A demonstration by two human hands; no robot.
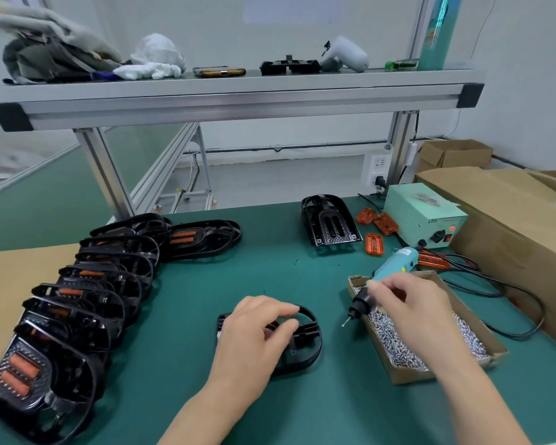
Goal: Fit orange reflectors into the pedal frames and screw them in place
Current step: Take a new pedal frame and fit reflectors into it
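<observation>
- Left hand (257, 329): grips pedal frame (305, 345), lower centre of the worktop (270, 268).
- Right hand (408, 303): grasps screwdriver (389, 274).
- This pedal frame: probably light, stiff plastic; best held by its rim.
- Spare reflectors (374, 244): upper right.

- Black pedal frame (305, 342), flat on the green mat (286, 277), gripped from above by the left hand (254, 332); a glimpse of orange reflector (272, 327) inside it.
- Row of fitted frames (77, 303) along the left, overlapping and leaning on one another, orange strips showing in their slots.
- Empty frame (329, 224) at the far side, tilted, both slots bare.
- Loose reflectors (374, 244) just right of it, lying flat.
- Teal screwdriver (389, 271) held in the right hand (411, 303), bit slanting down and left.
- Cardboard box of silver screws (430, 342) beneath that hand.
</observation>
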